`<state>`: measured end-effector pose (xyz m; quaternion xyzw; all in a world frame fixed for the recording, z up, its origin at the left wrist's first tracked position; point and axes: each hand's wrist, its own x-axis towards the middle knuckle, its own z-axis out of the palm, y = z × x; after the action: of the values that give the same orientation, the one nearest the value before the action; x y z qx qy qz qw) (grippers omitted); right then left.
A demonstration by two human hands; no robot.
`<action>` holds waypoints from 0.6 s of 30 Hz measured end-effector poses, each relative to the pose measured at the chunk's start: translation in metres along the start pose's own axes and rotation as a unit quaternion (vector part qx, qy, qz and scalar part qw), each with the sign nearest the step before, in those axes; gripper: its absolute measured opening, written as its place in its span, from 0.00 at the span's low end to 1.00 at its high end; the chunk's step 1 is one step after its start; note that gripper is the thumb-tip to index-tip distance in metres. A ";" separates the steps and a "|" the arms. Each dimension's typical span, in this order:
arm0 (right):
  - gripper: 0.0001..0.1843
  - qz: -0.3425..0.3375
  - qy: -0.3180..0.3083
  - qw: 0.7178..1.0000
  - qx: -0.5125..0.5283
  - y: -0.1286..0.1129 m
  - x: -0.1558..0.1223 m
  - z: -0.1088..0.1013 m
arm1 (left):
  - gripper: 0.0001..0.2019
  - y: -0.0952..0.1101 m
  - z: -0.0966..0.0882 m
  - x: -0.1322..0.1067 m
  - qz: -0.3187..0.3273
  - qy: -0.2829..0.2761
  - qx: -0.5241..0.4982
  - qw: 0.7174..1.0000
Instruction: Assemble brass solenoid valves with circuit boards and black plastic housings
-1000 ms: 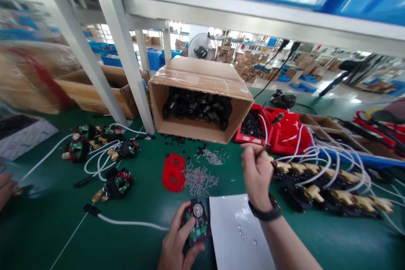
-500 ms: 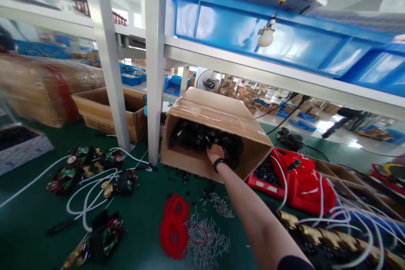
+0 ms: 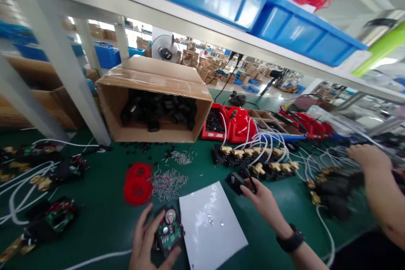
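Observation:
My left hand [image 3: 144, 242] cups a black module with a green circuit board [image 3: 168, 231] against the green mat, at the bottom centre. My right hand [image 3: 263, 199], a black watch on its wrist, grips a small black plastic part [image 3: 236, 182] just right of a white sheet [image 3: 210, 220]. A cardboard box [image 3: 152, 78] lies on its side behind, with several black parts inside. Red rings [image 3: 138, 183] and a scatter of small metal pins [image 3: 167, 178] lie in front of the box.
Another person's hand [image 3: 368, 157] reaches over brass-fitted assemblies with white tubes [image 3: 268, 162] at the right. Red trays [image 3: 228, 123] stand beside the box. More finished modules [image 3: 53, 215] and white tubing lie at the left. White shelf posts [image 3: 57, 59] and blue bins [image 3: 294, 29] overhead.
My right hand has come back out of the cardboard box holding a black part and now hovers beside the white sheet. The view has dropped back to the mat; my left hand shows again.

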<state>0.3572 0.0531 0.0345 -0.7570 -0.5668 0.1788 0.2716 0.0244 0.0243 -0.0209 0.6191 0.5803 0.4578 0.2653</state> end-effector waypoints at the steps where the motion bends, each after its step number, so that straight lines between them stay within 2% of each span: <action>1: 0.14 -0.016 0.047 0.995 -0.089 0.017 -0.015 -0.008 | 0.24 0.001 0.000 0.001 -0.011 -0.007 -0.001 1.000; 2: 0.12 -0.029 0.074 0.982 -0.171 0.031 -0.028 -0.014 | 0.25 0.002 -0.001 0.001 -0.023 -0.019 0.000 1.000; 4: 0.13 -0.047 0.073 0.954 -0.286 0.048 -0.051 -0.020 | 0.27 0.001 -0.003 0.002 -0.042 -0.050 0.003 0.998; 6: 0.17 -0.054 0.046 0.944 -0.321 0.052 -0.065 -0.020 | 0.29 0.000 -0.005 0.003 -0.051 -0.071 0.006 0.996; 10: 0.33 -0.019 0.006 0.954 -0.300 0.041 -0.058 -0.017 | 0.31 0.003 -0.010 0.003 -0.059 -0.081 -0.006 0.995; 14: 0.29 0.039 -0.032 0.966 -0.253 0.031 -0.030 -0.017 | 0.31 0.010 -0.011 0.001 -0.098 -0.118 -0.026 0.988; 16: 0.27 0.046 -0.026 0.970 -0.236 0.026 -0.024 -0.018 | 0.34 0.012 -0.010 0.000 -0.116 -0.110 -0.060 0.985; 18: 0.28 0.028 -0.033 0.990 -0.134 0.014 -0.028 -0.019 | 0.36 0.017 -0.012 -0.001 -0.132 -0.093 -0.105 0.981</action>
<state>0.3704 0.0198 0.0396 -0.7955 -0.5732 0.1340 0.1435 0.0221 0.0178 -0.0015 0.5457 0.5781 0.4178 0.4398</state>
